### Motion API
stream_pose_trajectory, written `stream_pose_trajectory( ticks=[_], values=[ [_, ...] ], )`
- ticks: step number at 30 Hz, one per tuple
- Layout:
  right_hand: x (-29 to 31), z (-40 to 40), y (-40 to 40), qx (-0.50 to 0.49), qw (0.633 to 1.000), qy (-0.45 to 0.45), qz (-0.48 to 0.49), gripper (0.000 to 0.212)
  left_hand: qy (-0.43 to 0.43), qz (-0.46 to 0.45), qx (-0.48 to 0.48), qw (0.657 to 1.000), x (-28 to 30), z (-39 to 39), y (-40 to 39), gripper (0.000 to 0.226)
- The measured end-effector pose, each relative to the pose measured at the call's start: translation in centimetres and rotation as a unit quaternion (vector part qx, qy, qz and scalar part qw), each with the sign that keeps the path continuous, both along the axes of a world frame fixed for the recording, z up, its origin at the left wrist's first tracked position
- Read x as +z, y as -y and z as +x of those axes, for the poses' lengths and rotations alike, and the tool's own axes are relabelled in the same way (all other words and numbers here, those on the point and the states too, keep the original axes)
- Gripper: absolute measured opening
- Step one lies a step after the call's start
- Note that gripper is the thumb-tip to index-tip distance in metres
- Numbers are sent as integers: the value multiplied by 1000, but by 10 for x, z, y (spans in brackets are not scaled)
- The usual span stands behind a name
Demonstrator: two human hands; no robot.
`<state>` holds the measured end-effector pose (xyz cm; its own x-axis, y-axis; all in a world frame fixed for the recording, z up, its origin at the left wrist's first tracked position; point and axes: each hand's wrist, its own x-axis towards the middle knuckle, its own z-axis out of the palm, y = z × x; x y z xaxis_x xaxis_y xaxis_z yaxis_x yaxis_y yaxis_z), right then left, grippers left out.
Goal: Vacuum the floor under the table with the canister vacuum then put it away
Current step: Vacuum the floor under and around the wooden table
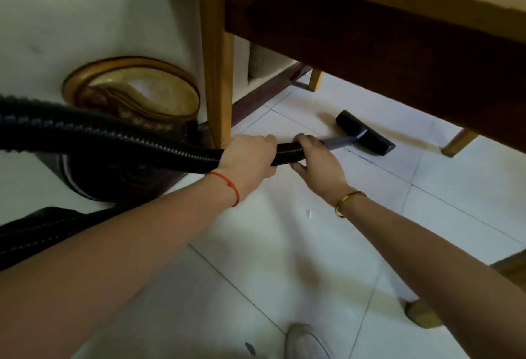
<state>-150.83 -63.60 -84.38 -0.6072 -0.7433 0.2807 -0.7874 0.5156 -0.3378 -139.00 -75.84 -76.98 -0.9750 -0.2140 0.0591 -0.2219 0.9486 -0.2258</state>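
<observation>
Both hands clamp the black ribbed hose (113,136): left hand (246,159) wrapped fully round, right hand (313,159) curled near the grey wand (338,142); floor nozzle (365,133) sits flat on white tile under the wooden table (370,31); best kept flat, swept slowly (mind the table leg (216,59))

- Cream upholstered sofa (85,31) with a carved gilt armrest end (133,88), left of the hand (247,156).
- Pale shoe (307,341), below the hand.
- Small white scrap (308,214), just below it.
</observation>
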Motion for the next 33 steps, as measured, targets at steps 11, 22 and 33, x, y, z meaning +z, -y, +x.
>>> stream_pose_trajectory(
  ticks=[11,22,33],
  values=[
    [-27,-108,-56,-56,997,12,48,28,-10,66,-11,998,-51,-121,-51,29],
    [-33,-129,-66,-35,998,27,54,28,-1,117,6,993,-57,-138,-60,26],
    [-13,-36,4,43,998,47,15,25,4,34,16,999,-26,-31,1,32]
  ],
)
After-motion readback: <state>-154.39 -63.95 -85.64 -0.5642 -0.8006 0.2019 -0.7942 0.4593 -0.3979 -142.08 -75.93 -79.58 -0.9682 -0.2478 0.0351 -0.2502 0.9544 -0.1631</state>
